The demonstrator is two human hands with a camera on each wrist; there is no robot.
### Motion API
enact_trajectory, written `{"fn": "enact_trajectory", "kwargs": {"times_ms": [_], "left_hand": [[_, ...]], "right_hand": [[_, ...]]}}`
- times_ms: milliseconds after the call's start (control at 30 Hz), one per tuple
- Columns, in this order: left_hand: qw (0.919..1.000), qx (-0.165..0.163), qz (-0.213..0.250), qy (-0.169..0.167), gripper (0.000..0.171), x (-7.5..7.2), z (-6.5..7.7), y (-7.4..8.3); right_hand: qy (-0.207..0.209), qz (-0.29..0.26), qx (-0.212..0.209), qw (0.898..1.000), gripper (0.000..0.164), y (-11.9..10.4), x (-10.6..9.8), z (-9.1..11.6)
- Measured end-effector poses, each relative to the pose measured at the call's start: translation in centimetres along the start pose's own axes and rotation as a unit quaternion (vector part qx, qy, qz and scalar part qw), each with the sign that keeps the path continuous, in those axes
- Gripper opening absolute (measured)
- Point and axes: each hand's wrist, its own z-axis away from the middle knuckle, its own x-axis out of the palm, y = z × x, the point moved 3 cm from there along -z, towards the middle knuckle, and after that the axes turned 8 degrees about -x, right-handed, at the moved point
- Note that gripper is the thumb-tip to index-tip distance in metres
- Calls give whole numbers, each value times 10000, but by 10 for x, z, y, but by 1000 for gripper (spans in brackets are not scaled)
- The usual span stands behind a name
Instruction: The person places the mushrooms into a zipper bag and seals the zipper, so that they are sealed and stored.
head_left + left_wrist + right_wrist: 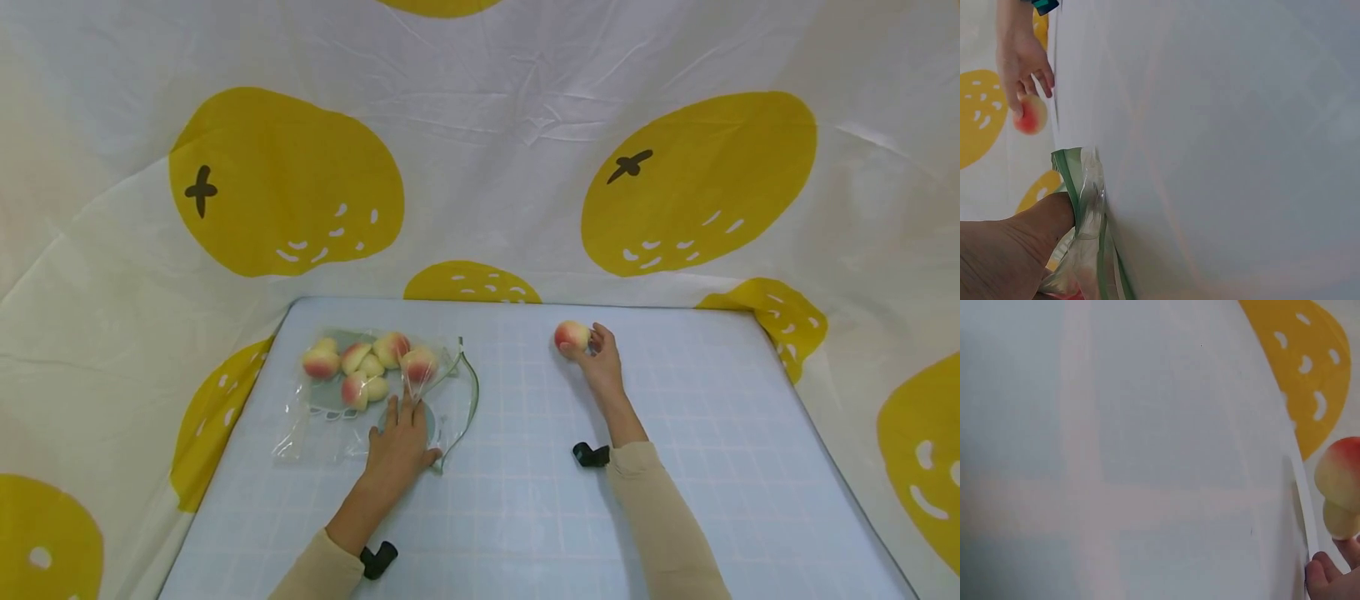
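Note:
A clear zip bag (300, 433) with green edging lies on the left of the table, holding several red-and-cream toy mushrooms (321, 363). My left hand (401, 446) rests on the bag's lower right part, fingers spread and fairly straight towards the contents. In the left wrist view its thumb lies against the green edging (1069, 175) at the bag's mouth. Well to the right, my right hand (602, 362) holds another toy mushroom (572, 335) between thumb and fingers near the table's back. The right wrist view shows its rounded red cap and paler, narrower stem.
The table (525, 517) has a pale blue checked cover. Behind it and at its sides hangs a white cloth (495, 167) with large yellow fruit prints. A black wrist device (378, 560) sits at the left wrist, and another black device (590, 455) at the right.

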Motion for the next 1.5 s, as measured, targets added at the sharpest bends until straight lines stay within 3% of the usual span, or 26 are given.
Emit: {"fn": "enact_trajectory", "kwargs": {"times_ms": [300,967,1200,1433,1500], "left_hand": [[10000,40,-6,25,92,0,0,0],[10000,-25,47,-30,92,-1,0,0],[10000,-12,69,-20,92,0,1,-1],[10000,36,43,51,92,3,0,-2],[10000,47,49,63,92,3,0,-2]], "right_hand": [[-56,-338,-193,9992,90,-8,3,9],[-503,-58,-1108,9925,89,-26,18,40],[-891,-150,-1077,9901,90,-33,30,52],[-1226,46,-939,9880,85,-68,40,75],[-1261,62,-987,9871,85,-69,43,77]]}}
